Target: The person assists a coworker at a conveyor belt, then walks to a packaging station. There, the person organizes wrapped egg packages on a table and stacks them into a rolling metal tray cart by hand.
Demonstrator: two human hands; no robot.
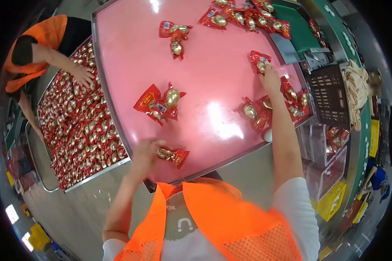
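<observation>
A pink-topped table [196, 65] with a metal rim lies before me, scattered with red-and-clear packets that each show a gold egg shape. My right hand [271, 79] reaches to the table's right side, its fingers closed on a gold-egg packet [260, 62]. Near the front left edge, my left hand [144, 158] is smeared by motion, right beside another gold-egg packet [172, 155]; whether it grips that one I cannot tell. Between my hands and the far side lies a small group of packets [161, 103]. More packets [268, 108] lie at the right corner by my right forearm.
To the left, a person in an orange vest [43, 37] leans over a large bin [78, 126] heaped with similar packets. A brown crate [331, 93] stands right of the table, beside a green conveyor [355, 174]. A packet pile [248, 17] sits at the far right.
</observation>
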